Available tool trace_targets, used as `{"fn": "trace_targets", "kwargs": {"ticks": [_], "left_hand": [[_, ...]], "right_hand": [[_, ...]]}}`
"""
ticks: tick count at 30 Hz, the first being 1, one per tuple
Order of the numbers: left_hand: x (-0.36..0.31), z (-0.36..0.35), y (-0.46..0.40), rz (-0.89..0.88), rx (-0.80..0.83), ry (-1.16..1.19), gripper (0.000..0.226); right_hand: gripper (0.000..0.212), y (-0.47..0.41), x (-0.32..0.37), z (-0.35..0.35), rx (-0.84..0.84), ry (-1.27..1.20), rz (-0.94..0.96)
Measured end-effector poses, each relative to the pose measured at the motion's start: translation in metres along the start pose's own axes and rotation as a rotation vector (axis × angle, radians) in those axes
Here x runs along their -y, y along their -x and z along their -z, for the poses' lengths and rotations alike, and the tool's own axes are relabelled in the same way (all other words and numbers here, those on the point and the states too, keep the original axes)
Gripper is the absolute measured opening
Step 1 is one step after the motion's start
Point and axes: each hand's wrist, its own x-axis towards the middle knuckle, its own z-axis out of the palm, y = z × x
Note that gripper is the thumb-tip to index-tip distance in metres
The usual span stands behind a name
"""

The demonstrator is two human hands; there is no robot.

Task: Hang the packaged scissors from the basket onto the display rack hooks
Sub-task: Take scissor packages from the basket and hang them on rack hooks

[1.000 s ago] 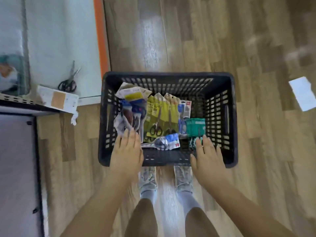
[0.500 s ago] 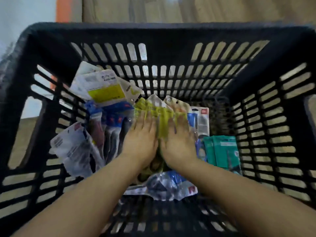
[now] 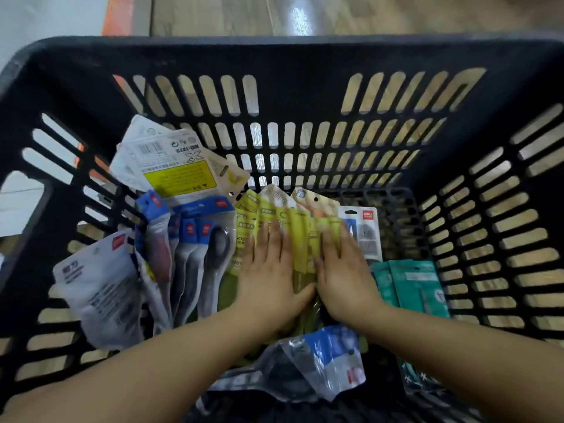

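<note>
Item: yellow-green scissor packs (image 3: 300,239), fanned in the black slotted basket (image 3: 293,62), under both my hands.
Detail: my left hand (image 3: 270,277) and right hand (image 3: 343,277) lie flat on the packs, fingers straight, grip released, nothing grasped. Risk: the overlapping cards may slide apart or several lift together; blue packs (image 3: 189,239) just beside could snag.

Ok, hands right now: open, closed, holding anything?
Left hand: open, fingers flat on the yellow scissor packs.
Right hand: open, also pressing flat on those packs; nothing gripped.
</note>
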Motion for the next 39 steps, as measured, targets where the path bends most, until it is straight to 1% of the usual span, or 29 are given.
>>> {"fn": "trace_targets", "kwargs": {"ticks": [3,6,9,12,13,15,16,18,22,26,30,33,36,39], "left_hand": [[0.003,0.001,-0.004,0.021,0.023,-0.018,0.082],[0.011,0.004,-0.009,0.075,-0.031,0.024,0.077],[0.014,0.011,-0.012,0.112,0.020,0.071,0.078],[0.013,0.011,-0.013,0.125,0.024,0.055,0.086],[0.012,0.010,-0.014,0.131,0.017,0.053,0.089],[0.009,0.008,-0.015,0.151,0.014,0.056,0.088],[0.008,0.007,-0.015,0.160,0.015,0.065,0.086],[0.007,0.008,-0.015,0.163,0.011,0.076,0.083],[0.008,0.010,-0.016,0.140,0.033,0.037,0.080],[0.008,0.012,-0.016,0.088,0.002,0.039,0.078],[0.009,0.012,-0.013,0.017,-0.018,0.087,0.080],[0.010,0.012,-0.012,0.045,-0.015,0.102,0.082],[0.008,0.011,-0.012,0.090,0.021,0.068,0.086],[0.005,0.010,-0.013,0.078,0.034,0.066,0.081]], "right_hand": [[0.060,-0.005,-0.003,-0.003,-0.013,-0.017,-0.007],[0.065,-0.016,-0.006,-0.001,-0.027,-0.023,-0.004],[0.067,-0.025,-0.016,0.009,-0.076,0.008,-0.051],[0.056,-0.026,-0.020,0.019,-0.059,-0.008,-0.142],[0.058,-0.026,-0.018,0.020,-0.038,-0.045,-0.161],[0.073,-0.025,-0.011,0.018,0.006,-0.086,-0.176],[0.080,-0.025,-0.008,0.016,0.018,-0.079,-0.181],[0.085,-0.025,-0.004,0.013,0.031,-0.042,-0.204],[0.074,-0.020,-0.002,0.014,0.057,-0.048,-0.279],[0.069,-0.018,-0.002,0.015,0.054,-0.023,-0.258],[0.068,-0.012,0.000,0.009,-0.005,0.101,-0.122],[0.070,-0.010,0.002,0.010,0.043,0.076,-0.134],[0.068,-0.011,0.001,0.013,0.046,0.049,-0.133],[0.067,-0.011,-0.002,0.013,0.034,0.083,-0.119]]}}
